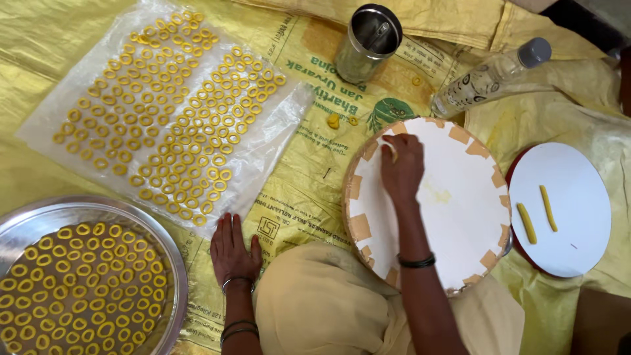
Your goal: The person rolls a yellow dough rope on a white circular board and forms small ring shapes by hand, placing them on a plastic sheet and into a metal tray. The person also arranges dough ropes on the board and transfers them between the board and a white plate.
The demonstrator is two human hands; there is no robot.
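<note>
Leftmost, we see a round steel tray [172,289] filled with small yellow dough rings, and above it a clear plastic sheet [289,108] carrying many more of the same rings in rows. Our left hand [233,250] lies flat and spread on the yellow woven sack cloth [309,190], fingers apart, gripping nothing. Further right stands a steel cup [368,43] and a clear bottle with a grey cap [490,77] lying on its side. Our right hand [401,167] rests on the round white board with taped edges [460,217], fingers curled together over a small pale yellow piece of dough [390,148] near the board's upper left rim. The dough sits directly under the fingertips, so the right hand is far nearer than the left; only a short sliver shows, and we cannot tell its long axis. Rightmost, a smaller round white plate with a red rim [565,243] holds two yellow dough sticks [537,215], roughly parallel, pointing away from us.
</note>
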